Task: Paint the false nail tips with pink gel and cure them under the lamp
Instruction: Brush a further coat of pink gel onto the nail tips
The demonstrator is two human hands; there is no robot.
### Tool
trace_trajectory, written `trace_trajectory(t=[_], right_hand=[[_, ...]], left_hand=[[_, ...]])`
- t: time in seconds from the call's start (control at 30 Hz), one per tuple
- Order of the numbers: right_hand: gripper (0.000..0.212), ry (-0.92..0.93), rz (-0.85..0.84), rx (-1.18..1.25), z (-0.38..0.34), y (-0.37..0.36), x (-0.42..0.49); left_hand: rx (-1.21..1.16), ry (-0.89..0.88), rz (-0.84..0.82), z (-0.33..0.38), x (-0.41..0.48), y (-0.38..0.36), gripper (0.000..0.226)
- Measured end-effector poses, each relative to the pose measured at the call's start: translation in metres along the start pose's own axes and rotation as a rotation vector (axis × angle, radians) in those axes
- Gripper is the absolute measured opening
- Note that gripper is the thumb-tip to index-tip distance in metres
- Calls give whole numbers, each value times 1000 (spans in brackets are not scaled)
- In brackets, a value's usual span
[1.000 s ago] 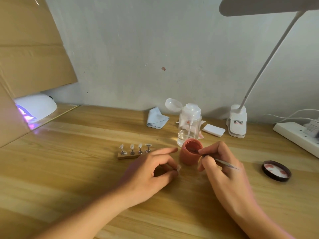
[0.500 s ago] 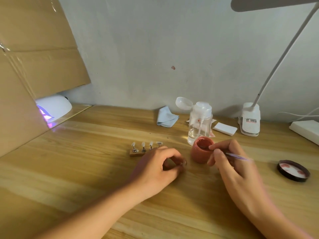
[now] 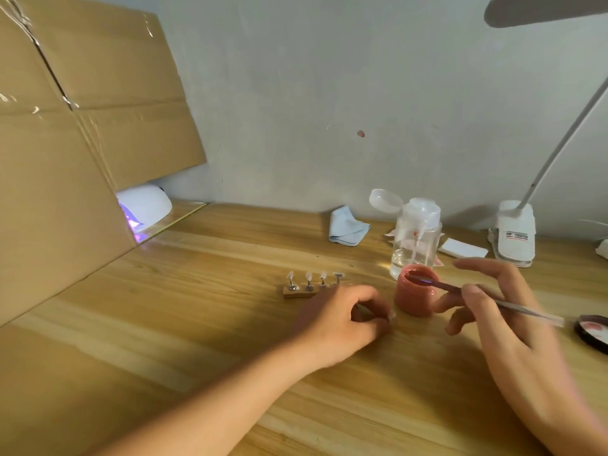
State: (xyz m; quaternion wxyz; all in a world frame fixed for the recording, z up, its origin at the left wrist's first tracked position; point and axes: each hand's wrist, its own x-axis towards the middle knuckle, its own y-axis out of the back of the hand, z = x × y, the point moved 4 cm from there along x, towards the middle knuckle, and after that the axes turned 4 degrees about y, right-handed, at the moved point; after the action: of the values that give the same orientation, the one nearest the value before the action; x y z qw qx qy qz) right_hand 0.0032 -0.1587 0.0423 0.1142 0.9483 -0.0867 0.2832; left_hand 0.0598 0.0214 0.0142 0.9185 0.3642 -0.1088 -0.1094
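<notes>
On the light wooden surface point(image 3: 197, 311), toward its back edge and right of the middle, a round jar of pink gel point(image 3: 415, 299) stands open, just in front of a clear plastic pump bottle point(image 3: 417, 236). The right hand point(image 3: 513, 327) grips a thin metal-handled brush point(image 3: 493, 301) between thumb and forefinger, with its other fingers spread loosely, and the brush tip lies over the jar's mouth. Just left of the jar, the left hand point(image 3: 342, 320) rests on the surface with its fingers curled, thumb and forefinger pinching a small pale false nail tip point(image 3: 392, 317), which is blurred. Behind that hand sits a small wooden stand point(image 3: 297, 292) whose metal pegs carry more tips. At the back left corner a white curing lamp point(image 3: 148, 204) glows purple inside a brown cardboard box point(image 3: 65, 159). A black round lid point(image 3: 592, 330) lies at the right edge.
</notes>
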Motion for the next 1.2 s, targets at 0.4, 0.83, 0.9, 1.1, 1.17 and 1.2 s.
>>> trace_trajectory(t=[0.4, 0.83, 0.9, 1.1, 1.17, 1.2], right_hand=[[10, -251, 18, 251, 17, -12, -6], [10, -272, -100, 224, 14, -21, -7], [11, -278, -114, 213, 14, -22, -7], [9, -269, -132, 191, 11, -23, -7], [9, -267, -129, 183, 11, -23, -6], [9, -264, -131, 178, 11, -22, -6]], left_hand=[[-62, -48, 60, -6, -1, -3, 11], [-73, -30, 72, -10, 0, -3, 11], [-72, -23, 78, -11, 0, -3, 11], [-73, -11, 83, -11, -2, -3, 11], [-82, -8, 80, -10, -1, -3, 11], [-83, -8, 81, -10, -2, -3, 10]])
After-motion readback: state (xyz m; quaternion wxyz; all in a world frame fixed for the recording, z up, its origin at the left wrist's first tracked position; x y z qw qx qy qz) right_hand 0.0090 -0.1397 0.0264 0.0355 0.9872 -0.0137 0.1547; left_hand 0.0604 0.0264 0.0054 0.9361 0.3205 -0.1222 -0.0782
